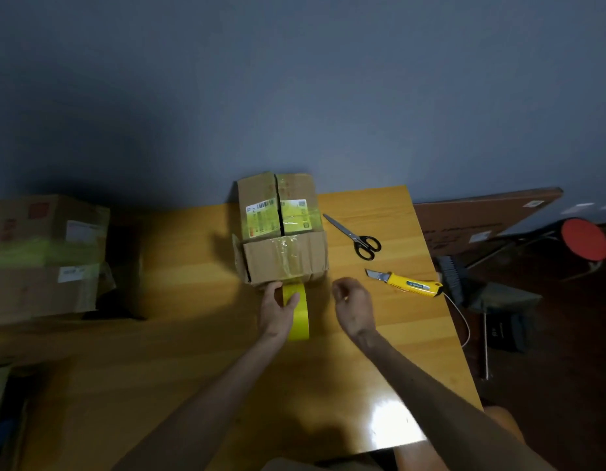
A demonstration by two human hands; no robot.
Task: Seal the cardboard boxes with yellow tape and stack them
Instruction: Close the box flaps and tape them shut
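Observation:
A small cardboard box (pixel 281 229) with a printed label stands on the wooden table (pixel 193 351), its top flaps meeting at a dark seam. A roll of yellow tape (pixel 300 317) lies just in front of the box, a strip of it running up to the box's near bottom edge. My left hand (pixel 278 312) grips the roll, its thumb across the tape and fingers near the box's lower edge. My right hand (pixel 352 304) hovers beside the roll with fingers loosely curled, holding nothing.
Black-handled scissors (pixel 357 237) and a yellow utility knife (pixel 408 283) lie right of the box. Two stacked cardboard boxes (pixel 43 256) sit at the far left. The table's right edge drops to a floor with a broom (pixel 454 277) and a red stool (pixel 585 237).

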